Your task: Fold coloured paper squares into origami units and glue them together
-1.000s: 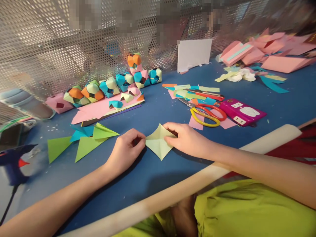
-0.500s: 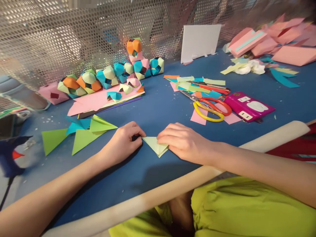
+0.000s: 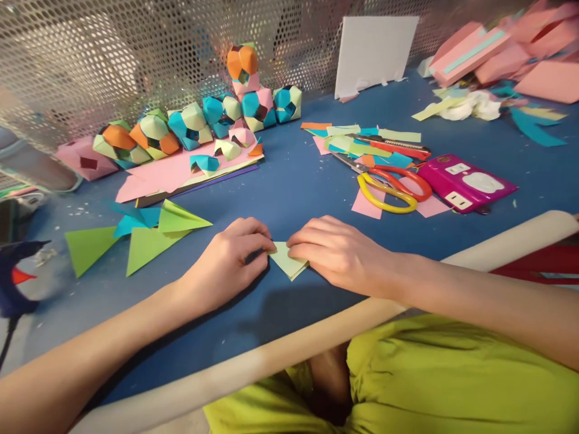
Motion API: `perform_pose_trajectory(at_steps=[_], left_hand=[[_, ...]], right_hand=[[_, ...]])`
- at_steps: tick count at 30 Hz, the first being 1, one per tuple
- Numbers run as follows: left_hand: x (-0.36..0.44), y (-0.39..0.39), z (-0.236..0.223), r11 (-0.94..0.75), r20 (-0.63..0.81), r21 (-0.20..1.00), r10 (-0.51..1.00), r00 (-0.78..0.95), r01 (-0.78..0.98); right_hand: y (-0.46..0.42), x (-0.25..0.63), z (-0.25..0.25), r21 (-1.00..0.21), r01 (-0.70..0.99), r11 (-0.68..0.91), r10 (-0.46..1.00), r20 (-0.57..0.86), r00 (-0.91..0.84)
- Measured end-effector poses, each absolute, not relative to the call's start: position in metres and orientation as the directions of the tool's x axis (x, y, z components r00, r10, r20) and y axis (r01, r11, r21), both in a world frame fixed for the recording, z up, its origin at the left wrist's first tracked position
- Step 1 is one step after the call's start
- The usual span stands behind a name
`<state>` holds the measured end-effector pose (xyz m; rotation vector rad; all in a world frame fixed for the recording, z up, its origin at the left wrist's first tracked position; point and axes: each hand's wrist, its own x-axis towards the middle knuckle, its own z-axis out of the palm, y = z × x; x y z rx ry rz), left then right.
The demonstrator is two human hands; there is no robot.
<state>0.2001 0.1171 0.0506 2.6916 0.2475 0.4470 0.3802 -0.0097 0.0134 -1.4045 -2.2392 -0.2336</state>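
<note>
A small pale green piece of folded paper (image 3: 288, 263) lies on the blue table in front of me, its point toward me. My left hand (image 3: 239, 253) pinches its left corner between thumb and fingers. On the other side my right hand (image 3: 335, 253) grips the right part, with its fingers over the top edge and covering that corner. Left of my left hand are folded green paper triangles (image 3: 156, 250) and a blue folded paper (image 3: 136, 222).
Multicoloured paper balls (image 3: 190, 126) line the mesh wall behind pink sheets (image 3: 154, 181). Scissors (image 3: 388, 193), paper strips (image 3: 371, 141) and a magenta power socket (image 3: 468, 182) lie right. A glue gun (image 3: 18, 274) stands far left. A pale tube (image 3: 253, 369) edges the table.
My left hand has shifted right along the folded paper, closer to my right hand, and its fingers now cover the left corner. The camera view has tilted down slightly.
</note>
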Motion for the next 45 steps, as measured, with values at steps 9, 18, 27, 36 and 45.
perform_pose_trajectory(at_steps=[9,18,27,36,45], left_hand=[[0.200,0.115,0.043,-0.955,0.285,0.294,0.124,0.951,0.036],[0.194,0.105,0.045,-0.995,0.229,0.101,0.007,0.973,-0.016],[0.193,0.095,0.050,-0.998,0.178,0.047,-0.041,0.983,-0.050],[0.193,0.097,0.051,-0.996,0.109,-0.069,-0.061,0.992,-0.054],[0.196,0.095,0.049,-0.994,0.085,-0.099,-0.060,0.995,-0.052]], right_hand=[[-0.012,0.379,0.015,-0.037,0.895,0.444,0.801,0.463,-0.379],[-0.013,0.377,0.016,-0.010,0.905,0.426,0.810,0.449,-0.376],[-0.014,0.376,0.015,0.024,0.900,0.434,0.790,0.469,-0.394],[-0.023,0.390,0.037,0.131,0.916,0.379,0.847,0.350,-0.401],[-0.029,0.390,0.037,0.126,0.926,0.356,0.858,0.347,-0.377]])
